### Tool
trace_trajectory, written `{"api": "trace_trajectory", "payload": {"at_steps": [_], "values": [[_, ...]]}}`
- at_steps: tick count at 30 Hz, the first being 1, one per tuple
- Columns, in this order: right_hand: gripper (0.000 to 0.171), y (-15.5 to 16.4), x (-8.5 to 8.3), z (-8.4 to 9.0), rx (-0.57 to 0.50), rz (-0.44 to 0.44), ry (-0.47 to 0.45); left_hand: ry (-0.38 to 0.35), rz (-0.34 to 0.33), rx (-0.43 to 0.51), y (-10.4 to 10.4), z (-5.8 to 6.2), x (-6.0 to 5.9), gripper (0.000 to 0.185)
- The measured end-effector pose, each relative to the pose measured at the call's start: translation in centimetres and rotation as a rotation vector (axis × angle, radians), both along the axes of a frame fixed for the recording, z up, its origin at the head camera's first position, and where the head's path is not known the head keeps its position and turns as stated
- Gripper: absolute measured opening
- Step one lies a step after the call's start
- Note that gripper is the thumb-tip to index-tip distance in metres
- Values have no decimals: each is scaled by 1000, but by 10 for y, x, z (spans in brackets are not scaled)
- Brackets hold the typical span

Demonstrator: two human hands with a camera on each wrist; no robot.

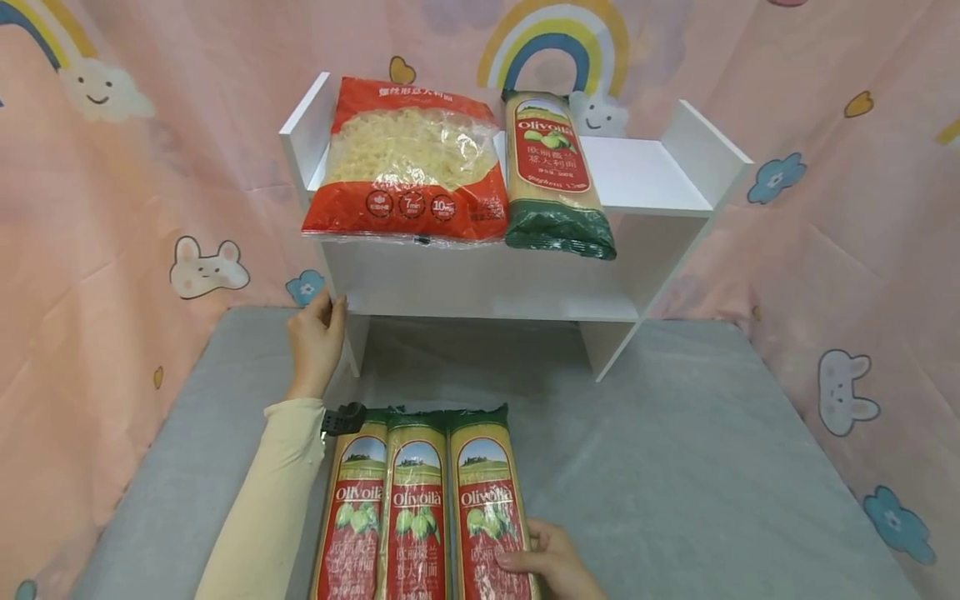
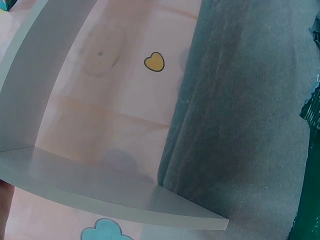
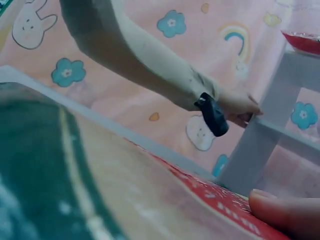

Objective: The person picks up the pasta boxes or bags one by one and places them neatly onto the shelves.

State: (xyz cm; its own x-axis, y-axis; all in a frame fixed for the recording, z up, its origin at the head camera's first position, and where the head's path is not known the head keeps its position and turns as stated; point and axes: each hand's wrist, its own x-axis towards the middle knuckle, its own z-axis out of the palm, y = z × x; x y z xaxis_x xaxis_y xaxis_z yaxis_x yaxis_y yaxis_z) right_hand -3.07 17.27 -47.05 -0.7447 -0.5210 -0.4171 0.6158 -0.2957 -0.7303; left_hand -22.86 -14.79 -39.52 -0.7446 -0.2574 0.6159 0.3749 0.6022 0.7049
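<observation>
Three long Olivoila spaghetti packs lie side by side on the grey table, the rightmost pack (image 1: 491, 508) under my right hand (image 1: 551, 558), whose fingers rest on its red label. A fingertip (image 3: 285, 215) shows on that label in the right wrist view. My left hand (image 1: 317, 337) holds the left front edge of the white shelf unit (image 1: 660, 179). The shelf board (image 2: 115, 192) fills the left wrist view. On top of the shelf lie a red bag of spiral pasta (image 1: 408, 162) and a fourth spaghetti pack (image 1: 553, 171).
Pink cloth with rainbows, bunnies and flowers hangs behind and on both sides. The grey table (image 1: 675, 467) stretches bare to the right of the packs. The shelf's lower compartment (image 1: 480, 279) holds nothing that I can see.
</observation>
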Motion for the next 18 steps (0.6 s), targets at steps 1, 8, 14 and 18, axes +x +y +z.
{"api": "trace_trajectory", "payload": {"at_steps": [1, 8, 14, 18], "values": [[32, 1, -1, 2, 10, -6, 4, 2, 1, 1, 0, 0, 0, 23], [39, 13, -9, 23, 94, -60, 76, 0, 4, 4, 0, 0, 0, 26], [34, 27, -13, 40, 132, -101, 135, 5, 10, 8, 1, -1, 0, 26], [31, 33, -15, 49, 164, -118, 163, 10, 11, 9, 1, -1, 0, 22]]}}
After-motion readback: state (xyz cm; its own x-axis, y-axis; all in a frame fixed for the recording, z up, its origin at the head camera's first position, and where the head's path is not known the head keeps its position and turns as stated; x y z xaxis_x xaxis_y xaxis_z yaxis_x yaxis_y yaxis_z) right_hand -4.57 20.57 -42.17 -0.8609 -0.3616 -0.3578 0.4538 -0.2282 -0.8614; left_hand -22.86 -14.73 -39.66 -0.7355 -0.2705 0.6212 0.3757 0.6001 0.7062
